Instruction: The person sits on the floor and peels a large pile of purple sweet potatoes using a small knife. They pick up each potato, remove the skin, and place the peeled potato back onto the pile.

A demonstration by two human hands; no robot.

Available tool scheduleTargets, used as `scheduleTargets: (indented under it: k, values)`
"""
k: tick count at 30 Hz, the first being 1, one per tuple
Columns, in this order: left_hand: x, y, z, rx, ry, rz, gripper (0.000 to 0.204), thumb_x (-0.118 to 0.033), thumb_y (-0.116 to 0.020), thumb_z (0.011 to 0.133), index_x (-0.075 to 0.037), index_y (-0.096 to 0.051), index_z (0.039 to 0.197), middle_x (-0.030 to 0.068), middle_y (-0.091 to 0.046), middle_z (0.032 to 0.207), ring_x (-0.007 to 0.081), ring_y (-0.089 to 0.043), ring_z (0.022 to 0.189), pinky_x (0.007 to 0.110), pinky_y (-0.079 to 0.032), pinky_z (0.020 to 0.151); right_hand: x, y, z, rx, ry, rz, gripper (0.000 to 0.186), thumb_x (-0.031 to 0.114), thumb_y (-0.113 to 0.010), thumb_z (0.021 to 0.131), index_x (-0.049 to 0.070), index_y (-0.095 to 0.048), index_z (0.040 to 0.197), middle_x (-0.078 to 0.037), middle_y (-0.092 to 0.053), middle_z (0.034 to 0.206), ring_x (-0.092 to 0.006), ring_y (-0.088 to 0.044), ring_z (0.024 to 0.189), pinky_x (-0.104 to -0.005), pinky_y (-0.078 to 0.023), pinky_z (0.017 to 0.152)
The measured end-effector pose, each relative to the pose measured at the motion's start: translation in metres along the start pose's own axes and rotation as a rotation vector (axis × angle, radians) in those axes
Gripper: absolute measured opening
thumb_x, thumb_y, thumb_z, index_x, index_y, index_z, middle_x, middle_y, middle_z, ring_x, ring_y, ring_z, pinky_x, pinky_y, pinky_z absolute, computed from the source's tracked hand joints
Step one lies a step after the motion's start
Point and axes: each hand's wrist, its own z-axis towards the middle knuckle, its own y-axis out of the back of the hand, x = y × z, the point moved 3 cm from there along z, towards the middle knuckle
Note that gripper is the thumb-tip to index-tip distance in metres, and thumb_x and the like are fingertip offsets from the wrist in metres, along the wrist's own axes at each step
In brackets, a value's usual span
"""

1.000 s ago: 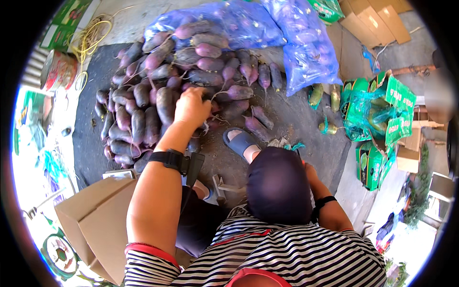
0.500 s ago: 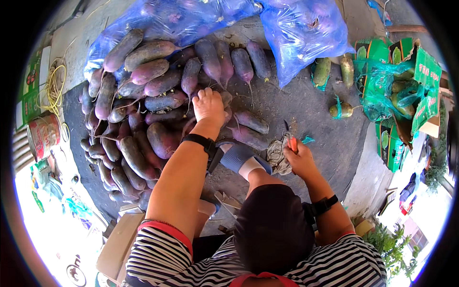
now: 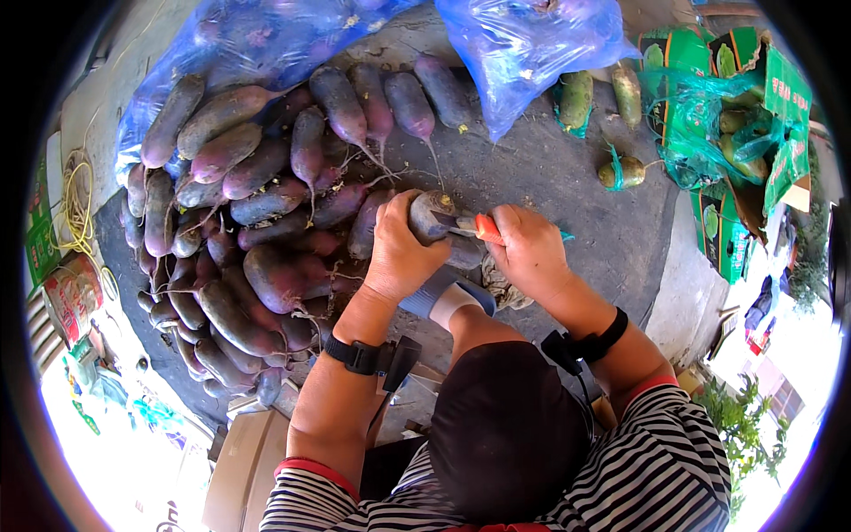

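My left hand (image 3: pixel 401 253) is closed around a purple-grey radish (image 3: pixel 429 218), whose cut-looking top end points to the right. In my right hand (image 3: pixel 532 248) is a knife (image 3: pixel 486 229) with an orange-red handle, and its dark blade touches the radish's top end. A large pile of purple radishes (image 3: pixel 266 275) with thin roots lies to the left of my left hand. Beyond my hands, several more radishes (image 3: pixel 408 102) lie side by side on the dark mat. A crumpled pale cloth (image 3: pixel 505 288) shows partly under my right wrist.
Blue plastic bags (image 3: pixel 541 53) of radishes stand at the far side. Green radishes (image 3: pixel 576 97) lie at the right, near green cartons (image 3: pixel 709 142) with teal wrap. A coil of yellow cord (image 3: pixel 80 204) hangs at the left. My foot (image 3: pixel 443 301) in a blue-grey slipper is just below the held radish.
My left hand has taken a radish from the pile's right edge and turned it upright. My right hand has brought the knife leftward, up against its top. The view has shifted slightly.
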Motion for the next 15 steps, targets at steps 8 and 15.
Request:
scheduleTargets:
  k: [8, 15]
  values:
    - [-0.007, -0.003, -0.004, 0.265, 0.193, -0.321, 0.059, -0.009, -0.078, 0.067, 0.001, -0.059, 0.122, 0.0064, -0.066, 0.102, 0.0147, -0.059, 0.094, 0.031, -0.05, 0.089, 0.0, 0.004, -0.006, -0.028, 0.059, -0.106, 0.03, 0.011, -0.076, 0.071, 0.007, -0.052, 0.089, -0.011, -0.06, 0.079, -0.0332, -0.063, 0.072, -0.0443, -0.05, 0.063]
    - [0.007, -0.011, -0.011, 0.217, 0.206, -0.309, 0.063, -0.008, -0.079, 0.067, 0.001, -0.058, 0.126, 0.0071, -0.066, 0.105, 0.0151, -0.06, 0.096, 0.031, -0.05, 0.091, -0.002, 0.001, -0.006, 0.08, 0.037, -0.069, 0.026, 0.009, -0.073, 0.077, 0.005, -0.052, 0.092, -0.013, -0.06, 0.08, -0.0372, -0.062, 0.074, -0.0482, -0.05, 0.064]
